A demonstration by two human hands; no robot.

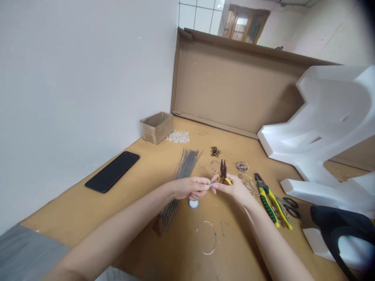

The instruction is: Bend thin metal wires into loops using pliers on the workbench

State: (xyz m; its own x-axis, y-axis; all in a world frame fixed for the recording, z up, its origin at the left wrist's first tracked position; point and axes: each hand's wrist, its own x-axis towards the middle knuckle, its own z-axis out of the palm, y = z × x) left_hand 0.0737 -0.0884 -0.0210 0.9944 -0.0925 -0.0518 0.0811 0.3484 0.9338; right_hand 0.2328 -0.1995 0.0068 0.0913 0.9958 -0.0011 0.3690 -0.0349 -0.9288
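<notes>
My left hand [195,188] is closed, its thumb and finger pinching one end of a small greyish piece [211,184] too small to name. My right hand [231,188] meets it from the other side, fingertips on the same piece, while small pliers [224,168] with yellow handles rest in its grip, jaws pointing away from me. Under and behind my left hand lies a bundle of thin grey wires [186,163]. A round white-and-blue object [193,203] sits just below that hand, partly covered. Nearer me, a bent wire loop [216,235] lies on the table.
Black rings [215,152], coiled wire pieces [242,166] and a clear bead-like pile [179,136] lie farther back. A small cardboard box [158,130] and black phone [113,171] are left; larger pliers [267,203], scissors [290,202] and white foam [331,113] are right.
</notes>
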